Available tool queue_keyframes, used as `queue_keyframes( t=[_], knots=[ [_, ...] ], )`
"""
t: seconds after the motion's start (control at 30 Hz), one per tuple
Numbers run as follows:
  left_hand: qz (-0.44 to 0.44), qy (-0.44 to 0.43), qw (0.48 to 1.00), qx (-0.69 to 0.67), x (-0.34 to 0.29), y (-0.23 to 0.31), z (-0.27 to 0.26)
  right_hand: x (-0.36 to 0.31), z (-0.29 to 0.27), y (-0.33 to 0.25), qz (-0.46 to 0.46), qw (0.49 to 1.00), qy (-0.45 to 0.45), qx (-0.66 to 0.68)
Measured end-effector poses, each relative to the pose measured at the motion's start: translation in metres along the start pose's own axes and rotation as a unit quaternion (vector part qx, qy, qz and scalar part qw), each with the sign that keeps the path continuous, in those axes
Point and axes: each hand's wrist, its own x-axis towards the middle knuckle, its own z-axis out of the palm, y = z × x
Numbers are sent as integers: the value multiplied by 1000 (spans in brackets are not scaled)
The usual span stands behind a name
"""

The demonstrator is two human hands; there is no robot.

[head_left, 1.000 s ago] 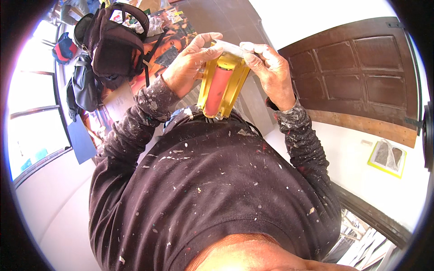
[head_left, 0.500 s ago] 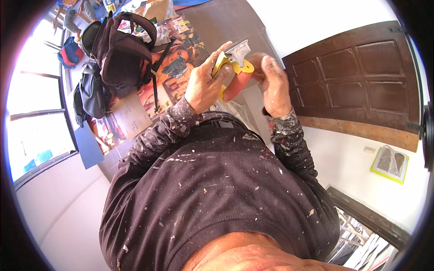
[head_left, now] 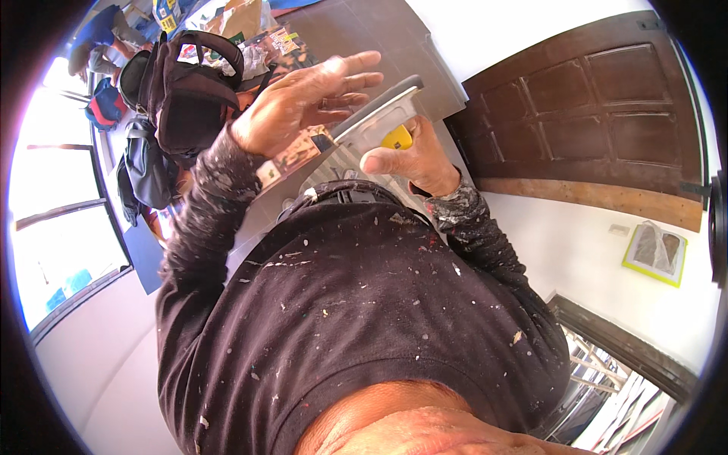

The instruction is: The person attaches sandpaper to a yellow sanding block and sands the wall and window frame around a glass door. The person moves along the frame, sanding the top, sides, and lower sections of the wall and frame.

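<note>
A hand sander [head_left: 373, 129] with a grey metal body, a dark pad along its upper edge and a yellow part is held up in front of my chest. Its yellow grip is in my right hand [head_left: 425, 161], whose fingers curl behind it with the thumb in front. My left hand [head_left: 299, 102] is raised beside the sander's left end, fingers spread and nothing in them. A gap shows between that hand's fingers and the pad. My fingers and palm hide much of the yellow grip.
Dark backpacks [head_left: 193, 106] stand at upper left, near a window [head_left: 64, 182]. Another person [head_left: 114, 42] is bent over beyond them. At right is a brown panelled door [head_left: 584, 114] against the white wall. A green-edged panel [head_left: 655, 254] hangs on that wall.
The sander has passed from my left hand to my right and turned, showing its metal side and pad. My left hand has let go, opened and moved left. The reddish piece no longer shows.
</note>
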Motion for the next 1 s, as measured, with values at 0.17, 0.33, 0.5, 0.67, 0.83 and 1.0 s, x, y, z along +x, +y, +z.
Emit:
queue_keyframes(
  t=[0.17,0.33,0.5,0.67,0.83,1.0],
  knots=[
    [-104,-41,974,197,-11,1,5,-8,5,-5,1,998,-12,-64],
    [-218,-31,974,51,-24,-19,5,-24,7,12,-18,997,-69,-40],
    [-165,-88,946,264,-15,-6,33,-47,6,12,5,991,-76,-112],
    [-218,-152,919,291,-9,3,42,-53,0,10,-3,988,-73,-139],
    [-194,-171,891,373,-19,1,37,-53,-1,15,2,988,-43,-149],
    [-205,-188,878,390,-6,-1,43,-60,0,10,49,987,-5,-151]
  ],
)
